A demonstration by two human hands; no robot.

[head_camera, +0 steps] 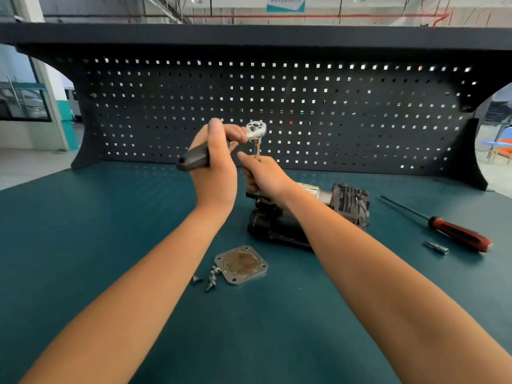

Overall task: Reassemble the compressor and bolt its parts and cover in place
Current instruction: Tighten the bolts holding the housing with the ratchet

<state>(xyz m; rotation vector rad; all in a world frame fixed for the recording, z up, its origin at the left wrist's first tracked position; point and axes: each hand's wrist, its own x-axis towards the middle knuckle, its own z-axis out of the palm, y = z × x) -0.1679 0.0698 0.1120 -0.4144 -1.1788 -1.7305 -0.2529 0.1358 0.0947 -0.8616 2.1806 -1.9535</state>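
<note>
A person works at a teal-topped workbench [110,245] backed by a black perforated metal pegboard [332,106], both bare forearms reaching in from the bottom edge. The left hand [214,173] is raised above the bench, its fingers wrapped round the dark grey handle of a silver-headed ratchet wrench [194,160], thumb pointing up; the wrench's head sits level with the pegboard's middle rows. Below on the bench lie several small grey bolts [209,281], loose and just beside a square grey metal cover plate [241,264] with a rusty round centre and a hole in each corner, lying flat. A thin metal shaft [257,148] hangs straight down from the wrench head into the right hand [264,177], whose fingers are curled round its lower end; what else the fist holds is hidden. Behind that hand and wrist the black and grey finned compressor [349,203] lies on its side on the bench, well apart from the plate. Farther right lie a small silver metal bit [437,247] and, near it, a long screwdriver [460,236] with a red and black handle.
</note>
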